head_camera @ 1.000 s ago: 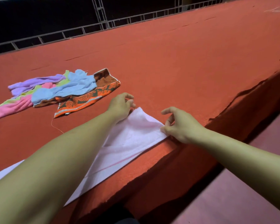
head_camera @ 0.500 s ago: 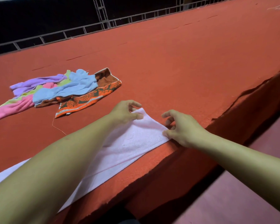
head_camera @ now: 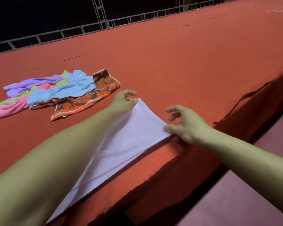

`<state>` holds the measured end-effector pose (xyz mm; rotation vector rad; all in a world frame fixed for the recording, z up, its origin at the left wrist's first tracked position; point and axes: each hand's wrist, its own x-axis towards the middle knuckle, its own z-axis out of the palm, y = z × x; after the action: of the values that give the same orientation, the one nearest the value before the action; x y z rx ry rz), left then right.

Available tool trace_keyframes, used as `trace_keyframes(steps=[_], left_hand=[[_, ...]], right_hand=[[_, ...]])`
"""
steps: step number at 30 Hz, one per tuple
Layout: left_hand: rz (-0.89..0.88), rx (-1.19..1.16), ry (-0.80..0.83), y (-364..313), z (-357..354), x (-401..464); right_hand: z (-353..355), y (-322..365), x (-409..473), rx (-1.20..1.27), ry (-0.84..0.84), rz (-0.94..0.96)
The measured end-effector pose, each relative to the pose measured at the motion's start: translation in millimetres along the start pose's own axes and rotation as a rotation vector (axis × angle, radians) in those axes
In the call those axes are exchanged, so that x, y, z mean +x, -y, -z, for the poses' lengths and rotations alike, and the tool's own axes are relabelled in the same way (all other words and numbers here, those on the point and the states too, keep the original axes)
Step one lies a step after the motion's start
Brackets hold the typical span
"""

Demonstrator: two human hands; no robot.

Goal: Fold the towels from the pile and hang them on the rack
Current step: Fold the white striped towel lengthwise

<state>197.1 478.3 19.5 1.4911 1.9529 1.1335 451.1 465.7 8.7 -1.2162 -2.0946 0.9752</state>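
A pale pink towel (head_camera: 129,141) is lying stretched along the near edge of the red carpeted platform (head_camera: 186,62), its long side running just inside the drop where the carpet is folding down over the front. The left hand (head_camera: 122,101) is pinching the towel's far corner between thumb and curled fingers, lifting it slightly off the carpet. The right hand (head_camera: 186,126) is pinching the near corner with thumb and forefinger, right at the platform's edge, while its other fingers are spreading loosely above. The short end of the towel is hanging taut between the two hands. To the left, well apart from the left hand, a pile of towels (head_camera: 59,92) is sitting in a heap: purple, green, pink and light blue ones over an orange patterned towel (head_camera: 88,101). Beyond the hands the carpet is stretching wide and bare to a metal railing (head_camera: 104,25) along the far edge.
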Motion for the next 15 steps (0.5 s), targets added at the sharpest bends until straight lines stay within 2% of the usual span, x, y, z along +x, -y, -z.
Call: trace_keyframes(steps=[2,6,10,12,15], left_hand=[[-0.036,0.074,0.007,-2.7,-2.4,3.9],[-0.022,0.367,0.028,10.6,-18.0,-2.7],[-0.057,0.552,-0.087,8.3,-22.2,-11.8],[-0.083,0.584,-0.172,1.8,-17.5,-16.3],[-0.084,0.519,-0.192,-3.7,-10.7,-28.3]], right_hand=[[1.5,0.4,3.7,-0.059,-0.012,0.000],[-11.2,0.6,4.6,-0.293,0.001,0.016],[-8.4,1.0,6.0,-0.277,0.018,-0.022],[-2.9,0.9,7.9,-0.229,0.034,-0.054],[-1.0,3.1,7.8,-0.196,0.021,-0.040]])
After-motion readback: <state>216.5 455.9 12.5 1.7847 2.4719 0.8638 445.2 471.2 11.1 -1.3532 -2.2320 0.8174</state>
